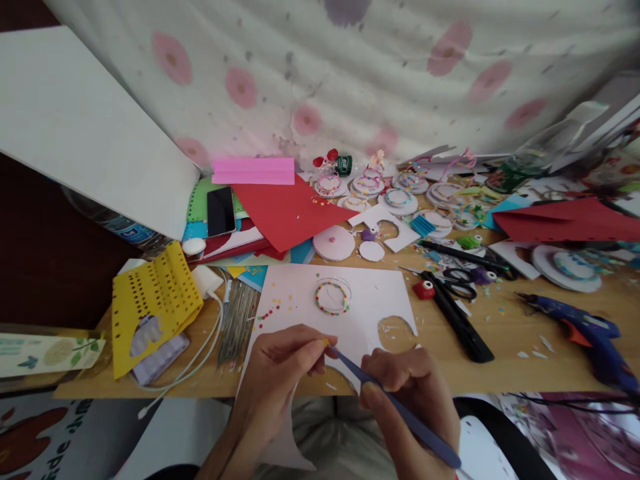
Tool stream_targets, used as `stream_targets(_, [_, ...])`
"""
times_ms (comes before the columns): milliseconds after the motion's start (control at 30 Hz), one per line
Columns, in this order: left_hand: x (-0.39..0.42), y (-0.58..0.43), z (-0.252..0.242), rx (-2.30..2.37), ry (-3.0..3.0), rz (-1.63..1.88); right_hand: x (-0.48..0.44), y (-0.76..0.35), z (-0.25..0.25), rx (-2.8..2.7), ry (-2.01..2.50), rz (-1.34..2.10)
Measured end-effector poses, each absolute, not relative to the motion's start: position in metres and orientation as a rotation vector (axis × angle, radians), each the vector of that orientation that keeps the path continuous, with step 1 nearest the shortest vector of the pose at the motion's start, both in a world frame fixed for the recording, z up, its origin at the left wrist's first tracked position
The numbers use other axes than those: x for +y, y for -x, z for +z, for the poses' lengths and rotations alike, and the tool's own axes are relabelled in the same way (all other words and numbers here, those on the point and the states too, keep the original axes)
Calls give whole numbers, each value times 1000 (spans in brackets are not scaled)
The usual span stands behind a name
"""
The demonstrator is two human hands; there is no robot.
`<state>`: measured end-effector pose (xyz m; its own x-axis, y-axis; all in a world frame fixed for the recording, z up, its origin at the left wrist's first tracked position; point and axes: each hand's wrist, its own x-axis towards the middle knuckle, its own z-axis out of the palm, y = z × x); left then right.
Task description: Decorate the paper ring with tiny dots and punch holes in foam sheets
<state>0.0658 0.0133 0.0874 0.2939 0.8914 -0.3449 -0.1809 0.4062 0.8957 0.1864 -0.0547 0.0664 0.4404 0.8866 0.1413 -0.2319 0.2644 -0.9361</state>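
My left hand (290, 357) pinches a tiny yellow piece (327, 342) between thumb and forefinger, above the near part of a white card sheet (300, 280). Closed around a slim blue-purple pen-like tool (405, 413), my right hand (415, 387) brings its narrow tip against or very near that yellow piece; the exact contact is too small to tell. Beyond the hands, on the sheet, lies a ring of coloured beads (333, 298) with thin wire looped about it. Small red, yellow and green bits (267, 313) are scattered at the sheet's left.
To the right lie a black box cutter (457, 317), scissors (460, 285), a red craft punch (424, 289) and a blue glue gun (585, 327). Thin wires (237, 323) and a white cable (215, 340) are at left. Behind are red paper (290, 213) and several decorated discs (399, 200).
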Motion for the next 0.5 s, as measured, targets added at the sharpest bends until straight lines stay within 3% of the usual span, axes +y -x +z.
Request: stream_targets(500, [14, -67, 85, 1044, -922, 842, -54, -194, 61, -893, 1023, 833])
